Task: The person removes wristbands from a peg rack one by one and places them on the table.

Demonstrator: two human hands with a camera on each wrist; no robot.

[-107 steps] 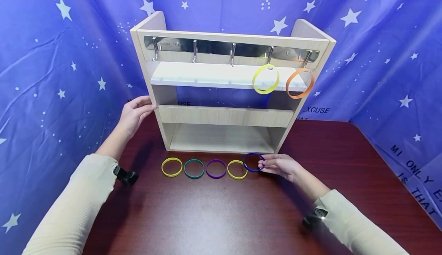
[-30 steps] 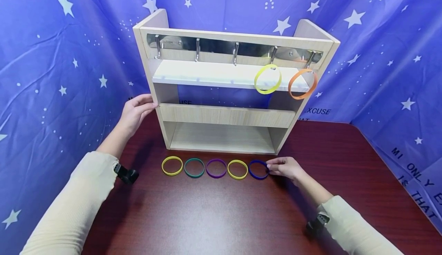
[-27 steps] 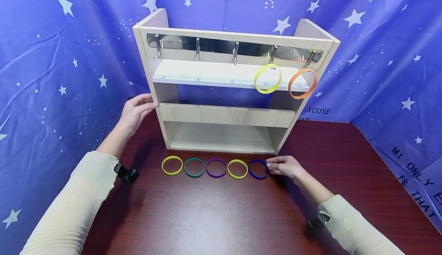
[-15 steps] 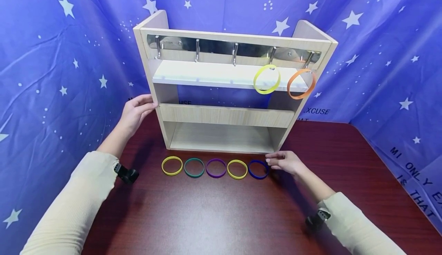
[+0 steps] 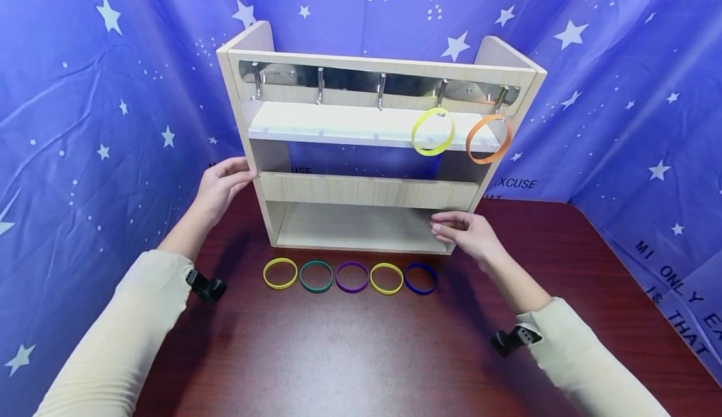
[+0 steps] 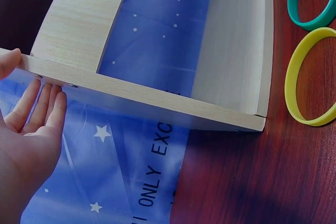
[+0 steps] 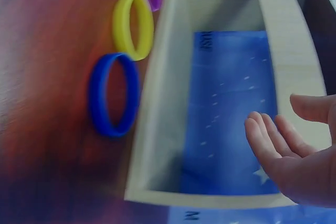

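Observation:
With its thumb at the front edge and fingers against the outer side, my left hand [image 5: 220, 188] holds the left panel of a wooden shelf unit [image 5: 369, 191]. My right hand [image 5: 474, 235], fingers loosely bent and nothing in them, hovers before the lower right of the unit. A blue silicone wristband [image 5: 420, 292] lies on the table below that hand. To its left, in one row, lie a yellow wristband [image 5: 386, 292], a purple one [image 5: 352, 291], a green one [image 5: 316, 290] and another yellow one [image 5: 280, 287].
A metal hook rail [image 5: 350, 81] runs along the unit's top. A yellow wristband [image 5: 431, 153] and an orange wristband [image 5: 481, 161] hang from its two rightmost hooks; the other hooks are bare. Blue star-patterned cloth [image 5: 361, 3] surrounds the dark red table [image 5: 350, 354].
My right hand set the blue wristband down at the row's right end, let go of it, and rose toward the shelf unit. The left hand stays on the left panel.

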